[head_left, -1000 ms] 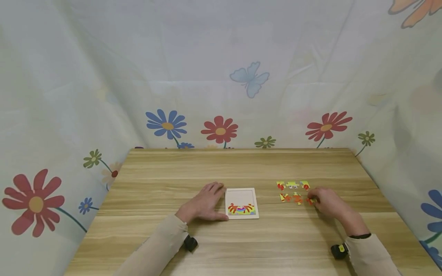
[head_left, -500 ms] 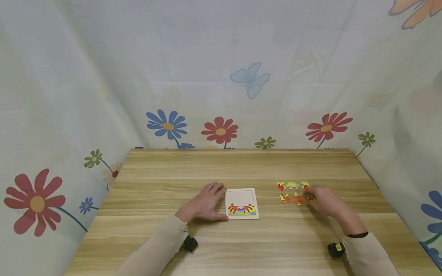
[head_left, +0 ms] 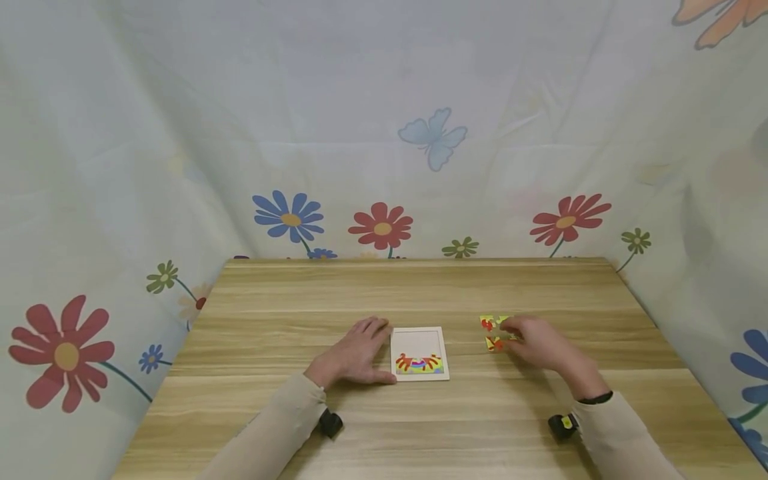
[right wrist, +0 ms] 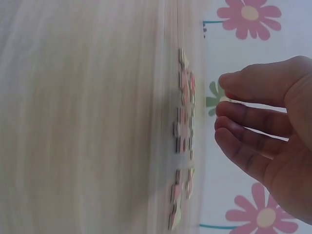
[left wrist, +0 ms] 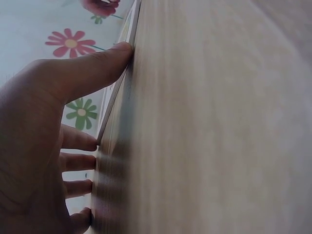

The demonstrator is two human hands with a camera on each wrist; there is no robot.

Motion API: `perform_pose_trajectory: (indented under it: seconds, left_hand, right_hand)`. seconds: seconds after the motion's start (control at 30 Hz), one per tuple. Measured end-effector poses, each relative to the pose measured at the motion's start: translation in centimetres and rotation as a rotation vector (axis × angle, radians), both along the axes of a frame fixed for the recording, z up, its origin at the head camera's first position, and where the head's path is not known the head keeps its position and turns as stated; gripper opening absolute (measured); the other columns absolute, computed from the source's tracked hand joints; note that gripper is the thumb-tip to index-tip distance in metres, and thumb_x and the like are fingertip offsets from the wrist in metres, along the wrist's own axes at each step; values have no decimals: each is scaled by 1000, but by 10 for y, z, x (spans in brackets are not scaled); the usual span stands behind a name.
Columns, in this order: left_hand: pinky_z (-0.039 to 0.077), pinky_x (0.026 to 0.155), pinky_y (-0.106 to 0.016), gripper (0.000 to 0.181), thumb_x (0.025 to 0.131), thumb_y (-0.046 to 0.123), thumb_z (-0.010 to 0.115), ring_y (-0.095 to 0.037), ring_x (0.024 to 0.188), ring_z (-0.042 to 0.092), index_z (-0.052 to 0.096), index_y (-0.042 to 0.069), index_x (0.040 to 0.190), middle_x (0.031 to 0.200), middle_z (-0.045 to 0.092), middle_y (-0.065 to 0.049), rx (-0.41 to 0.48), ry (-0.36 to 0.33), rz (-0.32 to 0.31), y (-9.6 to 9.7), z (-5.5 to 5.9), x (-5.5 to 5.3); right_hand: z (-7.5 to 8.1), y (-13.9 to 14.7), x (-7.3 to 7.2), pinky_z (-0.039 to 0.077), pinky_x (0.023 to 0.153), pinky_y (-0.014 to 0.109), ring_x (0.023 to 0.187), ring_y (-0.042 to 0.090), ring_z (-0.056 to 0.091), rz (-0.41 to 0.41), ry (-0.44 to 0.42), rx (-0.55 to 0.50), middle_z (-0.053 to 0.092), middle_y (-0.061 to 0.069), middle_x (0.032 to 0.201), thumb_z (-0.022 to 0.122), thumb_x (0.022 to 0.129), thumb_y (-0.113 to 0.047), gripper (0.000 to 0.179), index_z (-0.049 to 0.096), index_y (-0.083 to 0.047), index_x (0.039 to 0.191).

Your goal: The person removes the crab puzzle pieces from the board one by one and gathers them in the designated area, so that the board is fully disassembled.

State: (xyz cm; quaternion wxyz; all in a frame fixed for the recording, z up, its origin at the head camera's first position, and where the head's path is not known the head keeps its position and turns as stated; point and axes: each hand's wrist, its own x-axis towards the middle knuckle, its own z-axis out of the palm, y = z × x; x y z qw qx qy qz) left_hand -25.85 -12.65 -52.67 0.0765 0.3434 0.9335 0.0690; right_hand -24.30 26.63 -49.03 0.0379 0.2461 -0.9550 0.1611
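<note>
Head: L fingers (head_left: 373, 327) straight against rect. tray (head_left: 415, 341), R fingers (head_left: 515, 323) loose over knobby pcs (head_left: 487, 324)

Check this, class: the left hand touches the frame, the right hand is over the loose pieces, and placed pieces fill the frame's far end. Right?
No: the head view shows the placed pieces at the near end of the frame, not the far end. The rest is right.

Creased pale sheeting (head_left: 336, 87) fills the upper frame and both sides, printed with a blue butterfly (head_left: 441, 140) above centre and red, blue and green flowers (head_left: 382, 229) lower down. A wood-grain table (head_left: 336, 287) spans the lower frame.
</note>
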Motion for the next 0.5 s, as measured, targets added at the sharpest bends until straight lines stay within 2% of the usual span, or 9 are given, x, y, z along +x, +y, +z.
perform_pose_trajectory:
  seconds: [0.17,0.33,0.5]
  left_hand:
    - [20,121,-46,107,77,78,56,-32,146,23,30,7,152,156,28,-13,3,5,-3,0,1,0]
    - [20,121,-47,106,78,77,57,-33,146,23,30,6,152,156,29,-14,15,5,-8,0,1,0]
    - [19,121,-46,106,78,77,57,-33,146,22,29,7,152,156,28,-14,16,4,-7,1,0,-1]
  right_hand:
    - [2,-10,-2,55,68,37,80,21,64,22,-18,-20,71,11,94,76,79,-6,27,70,1,105]
    - [5,-22,-2,56,71,38,84,23,65,15,-57,-31,71,12,97,73,83,-7,24,70,1,105]
    - [4,-33,-3,56,70,35,82,23,65,38,-43,-39,71,13,96,73,83,-5,24,70,2,105]
